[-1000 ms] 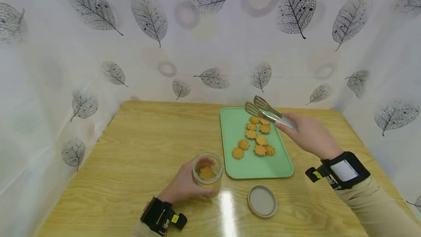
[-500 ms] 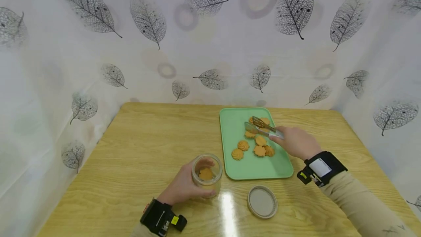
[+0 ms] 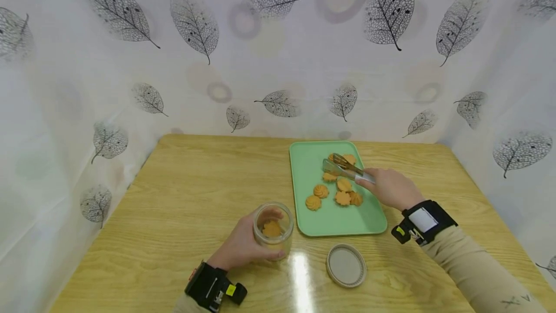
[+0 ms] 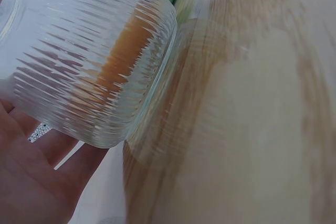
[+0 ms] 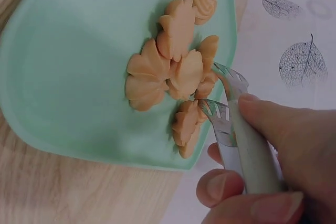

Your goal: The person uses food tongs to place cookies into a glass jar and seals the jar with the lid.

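My left hand [image 3: 243,244] grips a clear glass jar [image 4: 68,35] around its side, and its ribbed wall shows in the left wrist view. A golden cookie [image 3: 271,229] lies on the jar's bottom. Over the far part of a green tray [image 3: 343,225], my right hand [image 3: 393,188] holds metal tongs [image 5: 252,153] with slotted ends. The tong tips are apart, low among several piped cookies [image 5: 147,77], with a cookie [image 5: 207,85] between them in the right wrist view. In the head view the tongs partly cover these cookies.
A round lid [image 3: 346,265] lies on the wooden table [image 3: 208,173] in front of the tray, right of the jar. Several more cookies [image 3: 342,198] lie toward the tray's middle. A leaf-print curtain [image 3: 286,52] stands behind the table and along both sides.
My right hand has come down and slightly left, bringing the tongs from above the tray's far edge down among the cookies. The left hand and jar have stayed in place.
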